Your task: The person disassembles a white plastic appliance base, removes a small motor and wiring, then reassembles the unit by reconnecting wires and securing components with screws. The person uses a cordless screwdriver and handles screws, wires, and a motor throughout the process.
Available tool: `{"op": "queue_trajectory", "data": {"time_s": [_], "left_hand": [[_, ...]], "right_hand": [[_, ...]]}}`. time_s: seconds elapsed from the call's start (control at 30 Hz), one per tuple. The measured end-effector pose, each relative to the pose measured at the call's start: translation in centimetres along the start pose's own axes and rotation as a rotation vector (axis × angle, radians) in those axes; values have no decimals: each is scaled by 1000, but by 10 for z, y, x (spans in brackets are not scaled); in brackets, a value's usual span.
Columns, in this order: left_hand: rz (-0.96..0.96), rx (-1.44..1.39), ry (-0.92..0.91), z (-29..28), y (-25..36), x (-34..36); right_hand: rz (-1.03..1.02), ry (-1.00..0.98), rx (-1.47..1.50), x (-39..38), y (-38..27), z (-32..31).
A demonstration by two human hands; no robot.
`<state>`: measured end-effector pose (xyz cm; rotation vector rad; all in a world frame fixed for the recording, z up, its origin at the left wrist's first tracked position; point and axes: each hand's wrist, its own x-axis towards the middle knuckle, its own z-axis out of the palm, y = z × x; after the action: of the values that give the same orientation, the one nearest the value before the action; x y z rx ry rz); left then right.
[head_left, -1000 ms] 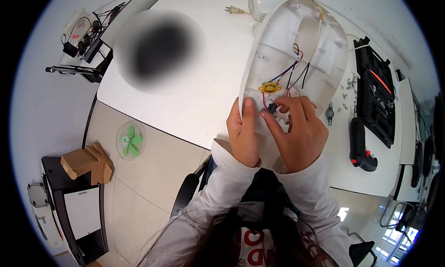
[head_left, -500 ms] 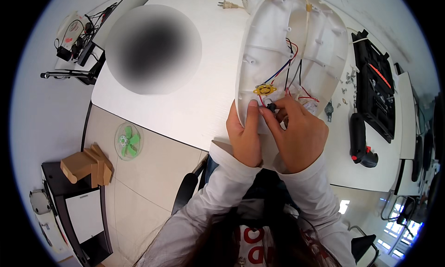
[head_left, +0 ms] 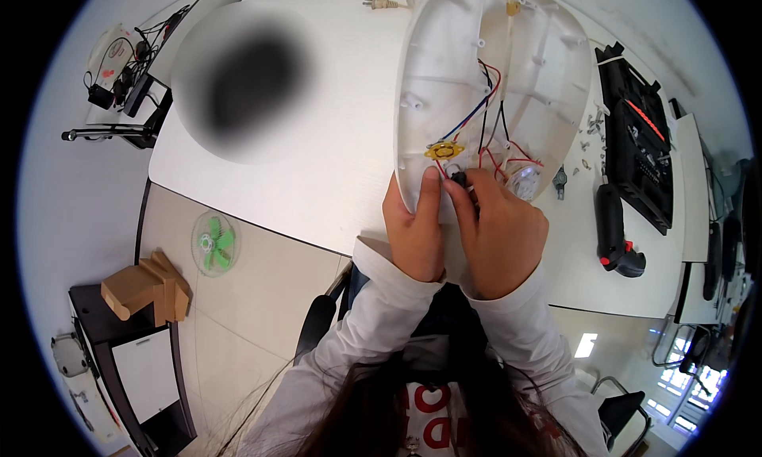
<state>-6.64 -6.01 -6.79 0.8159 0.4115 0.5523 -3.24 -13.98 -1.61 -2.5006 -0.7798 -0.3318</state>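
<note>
A white plastic housing (head_left: 436, 68) lies tilted open side up over the table edge, with coloured wires, a yellow round component (head_left: 444, 151) and a clear-capped part (head_left: 525, 182) inside. My left hand (head_left: 414, 231) grips its lower-left rim, thumb lying inside beside a red wire. My right hand (head_left: 498, 235) pinches a small black component (head_left: 457, 177) low in the housing, thumb and index finger close to my left thumb. Part of that component is hidden by my fingers.
The white table (head_left: 333, 140) holds a black tool case (head_left: 631, 140), cordless screwdriver (head_left: 613, 231), loose screws, wristwatch (head_left: 560, 182) and plug (head_left: 381, 2). A large blurred round patch covers its left part. Left are cables, cardboard boxes (head_left: 143, 290), a green fan (head_left: 216, 243) and cabinet (head_left: 145, 374).
The housing and my hands have shifted slightly up and left in view. My right thumb and index finger have drawn closer around the black component, and more red wire shows on the right.
</note>
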Motion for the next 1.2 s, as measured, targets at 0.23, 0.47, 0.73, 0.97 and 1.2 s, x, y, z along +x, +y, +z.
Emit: {"op": "queue_trajectory", "data": {"time_s": [0.23, 0.47, 0.73, 0.97, 1.2], "left_hand": [[78, 46, 12, 0, -3, 0], [93, 53, 27, -1, -5, 3], [182, 162, -13, 2, -5, 5], [233, 190, -34, 2, -7, 7], [211, 79, -5, 1, -9, 10]], "right_hand": [[-143, -5, -62, 0, 3, 2], [-363, 25, -168, 9, 11, 2], [-443, 51, -282, 10, 19, 3], [-503, 23, -196, 16, 25, -3], [-672, -81, -248, 27, 34, -6]]}}
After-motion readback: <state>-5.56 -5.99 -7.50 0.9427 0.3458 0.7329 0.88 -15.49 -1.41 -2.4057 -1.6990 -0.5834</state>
